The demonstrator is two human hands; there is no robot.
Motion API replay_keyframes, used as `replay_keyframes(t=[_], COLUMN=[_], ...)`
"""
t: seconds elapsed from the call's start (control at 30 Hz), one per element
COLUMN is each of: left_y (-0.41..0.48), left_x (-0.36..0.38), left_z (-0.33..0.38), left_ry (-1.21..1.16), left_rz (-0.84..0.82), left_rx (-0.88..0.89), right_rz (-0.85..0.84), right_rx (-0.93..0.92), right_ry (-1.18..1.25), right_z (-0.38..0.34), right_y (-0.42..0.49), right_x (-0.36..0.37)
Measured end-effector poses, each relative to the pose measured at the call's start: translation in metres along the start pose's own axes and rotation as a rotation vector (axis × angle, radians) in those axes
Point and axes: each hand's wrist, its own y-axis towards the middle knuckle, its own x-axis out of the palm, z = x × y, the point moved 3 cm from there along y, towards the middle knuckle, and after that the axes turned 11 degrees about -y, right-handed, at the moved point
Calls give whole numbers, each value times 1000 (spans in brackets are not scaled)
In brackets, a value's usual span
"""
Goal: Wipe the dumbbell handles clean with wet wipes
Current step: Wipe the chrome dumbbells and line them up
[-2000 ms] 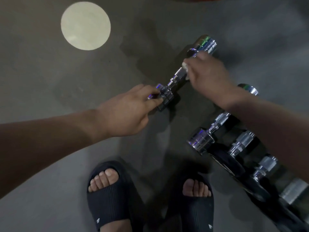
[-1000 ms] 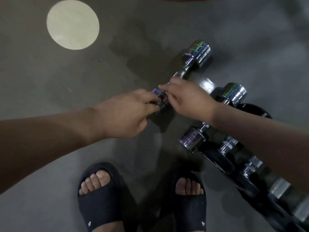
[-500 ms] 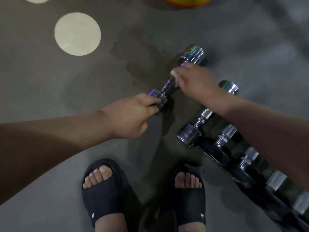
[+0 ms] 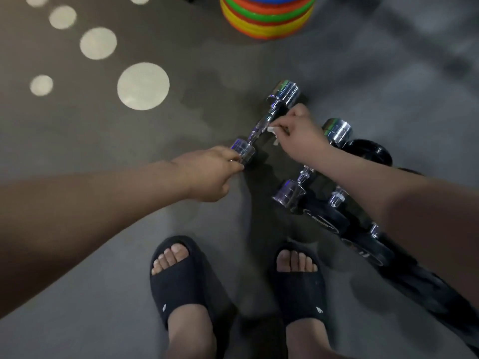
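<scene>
A chrome dumbbell (image 4: 261, 125) lies on the grey floor, pointing up and to the right. My left hand (image 4: 207, 174) grips its near head (image 4: 242, 149). My right hand (image 4: 300, 136) pinches a small white wet wipe (image 4: 274, 131) against the upper part of the handle, just below the far head (image 4: 285, 93).
To the right, a row of several more dumbbells (image 4: 293, 193) runs toward the lower right, chrome then black (image 4: 363, 242). A stack of coloured rings (image 4: 267, 15) stands at the top. Pale round spots (image 4: 143, 86) mark the floor. My feet in black slides (image 4: 181, 275) are below.
My right hand slid the wipe down the handle to the near head, then back up toward the far head. The left hand kept its grip. The camera tilted up, showing the rings.
</scene>
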Motion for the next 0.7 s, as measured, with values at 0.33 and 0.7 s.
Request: replay_keyframes(t=[0.33, 0.7], left_y=[-40, 41], left_x=[-18, -2], left_z=[15, -1], left_ry=[-98, -361], left_rz=[-96, 344], left_rx=[-198, -428], right_rz=[-91, -223], right_rx=[280, 74], right_ry=[413, 502], right_z=[9, 7], right_y=[-13, 7], right_x=[-1, -9])
